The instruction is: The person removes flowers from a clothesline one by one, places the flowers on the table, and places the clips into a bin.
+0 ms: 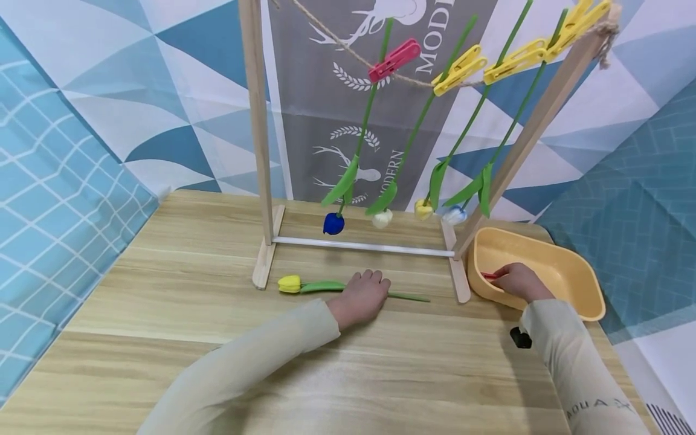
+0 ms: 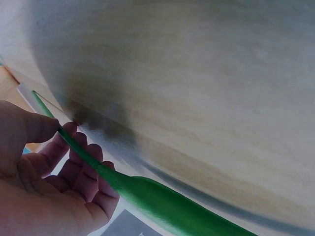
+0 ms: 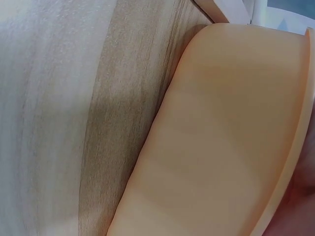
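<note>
My left hand (image 1: 361, 297) is low over the table, gripping the green stem of a yellow tulip (image 1: 289, 284). Its bloom points left and the stem end sticks out to the right. In the left wrist view, thumb and fingers close on the stem (image 2: 81, 150) beside a broad green leaf (image 2: 172, 206). Over at the right, my right hand (image 1: 519, 281) reaches into an orange basin (image 1: 571, 266) and pinches a red clothespin (image 1: 491, 275), mostly covered by the fingers. The basin wall (image 3: 221, 132) hides most of that hand in the right wrist view.
A wooden frame (image 1: 258, 121) carries a twine line (image 1: 337, 39). From it, a red clothespin (image 1: 394, 60) and yellow clothespins (image 1: 460, 69) hold several tulips upside down, including a blue one (image 1: 334, 223). A white rod (image 1: 364, 245) joins the frame's feet. A small black object (image 1: 521, 338) lies near the right sleeve.
</note>
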The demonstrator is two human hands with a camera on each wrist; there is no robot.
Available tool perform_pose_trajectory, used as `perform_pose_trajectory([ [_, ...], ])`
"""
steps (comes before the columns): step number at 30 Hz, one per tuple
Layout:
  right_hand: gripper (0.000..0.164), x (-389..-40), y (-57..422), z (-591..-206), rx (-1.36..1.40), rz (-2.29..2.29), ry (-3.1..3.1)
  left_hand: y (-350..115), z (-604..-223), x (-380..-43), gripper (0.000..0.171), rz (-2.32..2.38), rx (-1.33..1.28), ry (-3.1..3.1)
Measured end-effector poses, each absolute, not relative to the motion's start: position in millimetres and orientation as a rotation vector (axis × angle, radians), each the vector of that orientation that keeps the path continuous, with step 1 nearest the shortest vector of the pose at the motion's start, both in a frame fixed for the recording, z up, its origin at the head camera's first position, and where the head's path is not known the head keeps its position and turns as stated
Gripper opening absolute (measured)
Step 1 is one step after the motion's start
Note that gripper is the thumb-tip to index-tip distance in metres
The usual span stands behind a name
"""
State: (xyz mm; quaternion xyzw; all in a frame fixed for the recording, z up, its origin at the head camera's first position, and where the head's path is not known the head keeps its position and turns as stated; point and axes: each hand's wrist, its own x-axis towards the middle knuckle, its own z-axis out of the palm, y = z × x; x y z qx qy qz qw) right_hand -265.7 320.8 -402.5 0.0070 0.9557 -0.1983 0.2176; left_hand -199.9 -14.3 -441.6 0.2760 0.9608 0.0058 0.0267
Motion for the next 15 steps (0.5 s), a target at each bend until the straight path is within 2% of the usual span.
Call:
perform_pose_trajectory([
  [8, 0.04, -263.7, 320.3, -401.6, 0.022, -0.545, 2.661, -14.1, -439.3, -197.7, 0.016, -0.009, 0.837, 2.955],
  [15, 0.049, -262.1, 317.0, -397.0, 0.001, -0.53, 2.705, -17.4, -436.0, -196.6, 0.014, 0.025, 0.817, 2.971],
])
